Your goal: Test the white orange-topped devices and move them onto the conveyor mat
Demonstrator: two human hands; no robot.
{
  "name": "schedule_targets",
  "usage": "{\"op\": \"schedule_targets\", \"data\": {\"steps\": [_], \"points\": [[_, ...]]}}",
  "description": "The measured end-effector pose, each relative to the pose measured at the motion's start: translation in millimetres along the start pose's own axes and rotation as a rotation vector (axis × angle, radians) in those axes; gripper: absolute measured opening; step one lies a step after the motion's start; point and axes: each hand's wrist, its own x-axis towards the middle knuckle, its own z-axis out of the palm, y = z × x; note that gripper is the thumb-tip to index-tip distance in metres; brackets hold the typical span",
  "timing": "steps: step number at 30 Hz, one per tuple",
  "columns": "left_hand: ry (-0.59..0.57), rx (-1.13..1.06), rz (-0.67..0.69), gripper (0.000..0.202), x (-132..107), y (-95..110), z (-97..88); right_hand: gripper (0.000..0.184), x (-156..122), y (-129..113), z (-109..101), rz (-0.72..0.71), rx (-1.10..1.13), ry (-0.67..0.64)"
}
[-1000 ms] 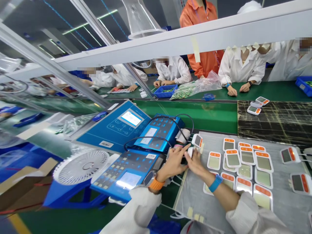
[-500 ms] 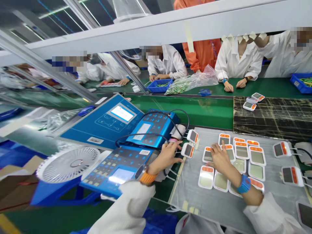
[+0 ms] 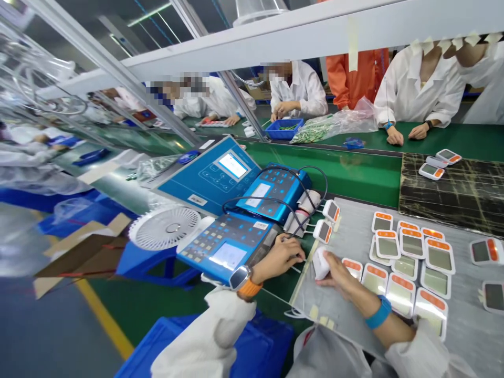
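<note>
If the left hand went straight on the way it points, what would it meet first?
Probably the white device held in the right hand, just ahead of the left hand, though depth is unclear.

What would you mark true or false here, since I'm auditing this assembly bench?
1. The right hand grips a small white plastic device. True.
2. The left hand holds a second white device. False: nothing shows in it; it is beside a blue electronic tester console.
3. An orange-strapped smartwatch is on the left wrist. True.
4. Orange-topped white display units lie on a grey mat. True.
5. A round white fan stands on the grey mat. False: it is on a blue stand, left of the console.
</note>
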Motion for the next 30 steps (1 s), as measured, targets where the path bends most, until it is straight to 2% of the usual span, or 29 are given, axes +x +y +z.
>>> {"op": "schedule_targets", "data": {"steps": [3, 6, 12, 16, 22, 27, 30], "points": [[0.099, -0.031, -0.073, 0.014, -1.2, 1.2, 6.1, 0.043, 6.6, 11.1, 14.4, 0.03, 0.121, -0.036], [0.178, -0.081, -0.115, 0.013, -1.7, 1.4, 12.3, 0.043, 11.3, 10.9, 21.5, 0.039, 0.15, -0.035], [0.255, -0.092, -0.129, 0.019, -2.0, 0.7, 18.2, 0.046, 10.5, 0.9, 23.4, 0.085, 0.171, -0.037], [0.302, -0.07, -0.101, 0.022, -2.4, 1.5, 19.4, 0.047, 13.3, 2.8, 22.4, 0.125, 0.191, -0.047], [0.418, -0.061, -0.051, 0.021, -0.7, 4.1, 26.2, 0.047, 23.5, 15.6, 27.4, 0.01, 0.097, 0.012], [0.498, 0.12, -0.06, 0.022, -7.1, 10.9, 28.2, 0.043, 23.0, 11.8, 31.8, -0.001, 0.003, 0.022], [0.448, 0.16, -0.104, 0.02, -20.7, 13.8, 25.3, 0.049, 21.9, 11.7, 29.8, -0.009, 0.066, 0.01]]}}
